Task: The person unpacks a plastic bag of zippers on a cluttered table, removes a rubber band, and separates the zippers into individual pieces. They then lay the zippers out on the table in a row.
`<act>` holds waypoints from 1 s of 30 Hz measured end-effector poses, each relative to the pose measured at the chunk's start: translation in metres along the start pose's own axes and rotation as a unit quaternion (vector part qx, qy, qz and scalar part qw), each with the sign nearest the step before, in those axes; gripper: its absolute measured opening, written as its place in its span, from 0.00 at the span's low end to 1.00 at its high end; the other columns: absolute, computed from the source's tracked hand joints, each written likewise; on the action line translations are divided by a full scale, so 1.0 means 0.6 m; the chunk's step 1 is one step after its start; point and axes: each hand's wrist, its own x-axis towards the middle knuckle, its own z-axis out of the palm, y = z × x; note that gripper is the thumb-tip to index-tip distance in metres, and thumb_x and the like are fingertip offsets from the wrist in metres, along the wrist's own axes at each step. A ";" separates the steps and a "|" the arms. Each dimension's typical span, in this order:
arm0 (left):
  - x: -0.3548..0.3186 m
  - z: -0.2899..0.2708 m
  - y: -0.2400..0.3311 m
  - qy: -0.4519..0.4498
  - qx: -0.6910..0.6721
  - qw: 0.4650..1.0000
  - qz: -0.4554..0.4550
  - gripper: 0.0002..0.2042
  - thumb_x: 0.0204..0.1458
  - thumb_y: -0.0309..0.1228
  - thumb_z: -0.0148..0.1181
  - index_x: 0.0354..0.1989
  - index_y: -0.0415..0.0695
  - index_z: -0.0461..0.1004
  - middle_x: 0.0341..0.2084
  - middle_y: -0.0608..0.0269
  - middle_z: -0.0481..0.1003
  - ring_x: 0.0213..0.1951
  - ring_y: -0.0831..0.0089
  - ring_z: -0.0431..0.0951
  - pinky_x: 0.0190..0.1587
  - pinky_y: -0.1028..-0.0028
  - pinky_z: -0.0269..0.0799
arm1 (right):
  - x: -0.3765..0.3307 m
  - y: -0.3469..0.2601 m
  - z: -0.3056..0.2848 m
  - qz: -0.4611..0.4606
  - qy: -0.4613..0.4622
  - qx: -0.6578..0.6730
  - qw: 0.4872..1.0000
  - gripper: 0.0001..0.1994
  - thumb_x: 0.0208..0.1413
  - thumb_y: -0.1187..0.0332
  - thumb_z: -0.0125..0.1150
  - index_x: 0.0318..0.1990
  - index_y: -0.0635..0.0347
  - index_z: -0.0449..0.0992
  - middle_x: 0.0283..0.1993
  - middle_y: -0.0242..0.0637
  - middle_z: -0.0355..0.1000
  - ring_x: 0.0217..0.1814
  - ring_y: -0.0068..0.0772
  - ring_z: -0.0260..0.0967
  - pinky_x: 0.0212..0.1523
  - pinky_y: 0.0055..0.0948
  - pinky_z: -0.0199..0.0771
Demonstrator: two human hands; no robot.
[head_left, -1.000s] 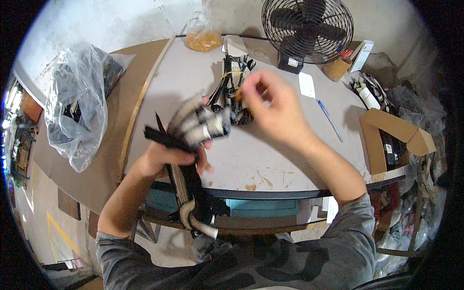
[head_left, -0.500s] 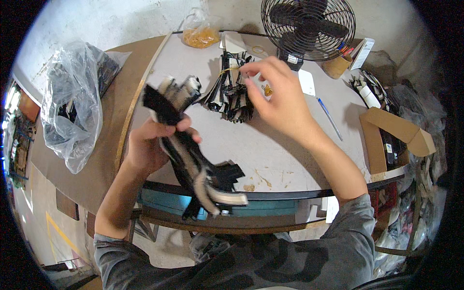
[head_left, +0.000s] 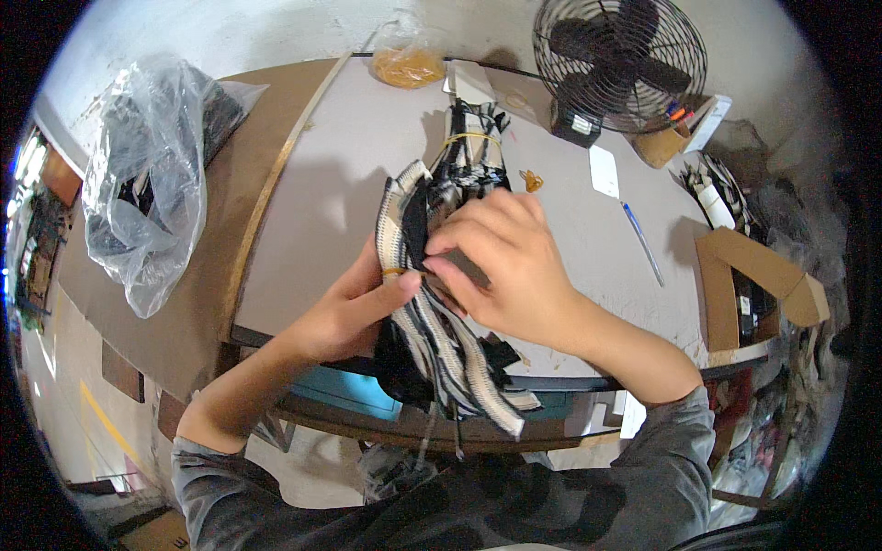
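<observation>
- Bundle (head_left: 447,344) of black and cream strips is right between your hands, long axis running from the top end, which points away from you and a bit left, down to loose tails that hang past the table's near edge, slightly right.
- Your left hand (head_left: 344,317) is the closer 1: closed around the strips from the left, thumb across the top, tip right by an orange band (head_left: 393,272) on them.
- Your right hand (head_left: 514,266) comes in from the other side, fingers curled, thumb and index tips nearly together at the strips. Can't tell if they're pinching anything or just touching.
- Just beyond your right knuckles, a 2nd bundle (head_left: 470,170) lies on the table with a yellow band around it. Looks pretty close to your fingers from this angle.
- Surface is a pale table (head_left: 570,312), scuffed near its front edge. A small clump of bands (head_left: 531,181) sits past your right hand, with a blue pen (head_left: 643,243) further right.
- Around that: black fan (head_left: 620,60) at the back, open carton (head_left: 721,303) far right, clear plastic bag (head_left: 147,193) far left.
</observation>
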 end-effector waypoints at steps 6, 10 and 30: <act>0.014 -0.009 -0.016 0.138 -0.108 0.984 0.003 0.26 0.57 0.31 0.52 0.64 0.47 0.56 0.33 0.56 0.72 0.29 0.62 0.79 0.33 0.63 0.80 | 0.020 0.014 -0.006 -0.032 -0.072 -0.168 0.983 0.26 0.53 0.67 0.69 0.60 0.55 0.72 0.52 0.44 0.70 0.54 0.48 0.68 0.52 0.44 0.70; 0.020 -0.019 0.005 0.175 -0.103 0.979 0.012 0.20 0.56 0.36 0.52 0.57 0.49 0.59 0.28 0.58 0.71 0.21 0.64 0.77 0.23 0.64 0.77 | 0.008 0.053 -0.028 0.118 -0.115 -0.184 0.969 0.20 0.51 0.70 0.71 0.50 0.61 0.71 0.43 0.48 0.68 0.49 0.56 0.69 0.47 0.45 0.71; 0.003 -0.024 0.018 -0.026 -0.076 0.997 0.007 0.37 0.48 0.26 0.54 0.70 0.48 0.50 0.42 0.54 0.71 0.35 0.58 0.80 0.38 0.62 0.79 | 0.020 0.006 0.005 -0.015 0.010 0.066 0.998 0.13 0.49 0.67 0.74 0.41 0.53 0.77 0.39 0.36 0.71 0.43 0.43 0.67 0.45 0.40 0.63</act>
